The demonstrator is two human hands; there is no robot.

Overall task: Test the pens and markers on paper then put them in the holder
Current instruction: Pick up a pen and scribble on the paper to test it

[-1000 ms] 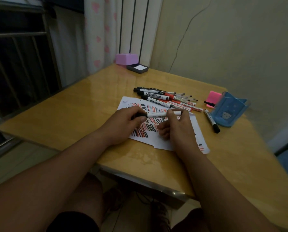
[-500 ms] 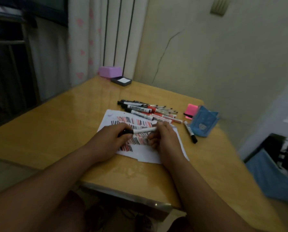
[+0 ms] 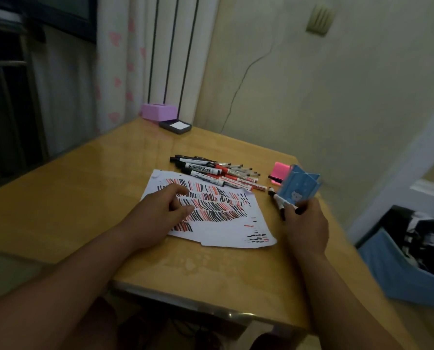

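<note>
A white paper (image 3: 236, 229) covered in red and black test strokes lies mid-table. My left hand (image 3: 164, 213) rests on it with loosely bent fingers and holds nothing. My right hand (image 3: 305, 224) grips a white marker with a black cap (image 3: 297, 210) right in front of the blue pen holder (image 3: 300, 185), which has a cat face and stands by the table's right edge. Another black-capped marker (image 3: 276, 200) lies on the table just left of my right fingers. A pile of several pens and markers (image 3: 218, 173) lies behind the paper.
Pink sticky notes (image 3: 280, 170) sit behind the holder. A pink box (image 3: 157, 112) and a dark ink pad (image 3: 176, 126) stand at the table's far corner. A blue bin (image 3: 410, 269) is on the floor to the right. The wall is close behind.
My left hand let go of the marker and stayed on the paper. My right hand carried the marker to the right, up to the blue holder. The camera turned right.
</note>
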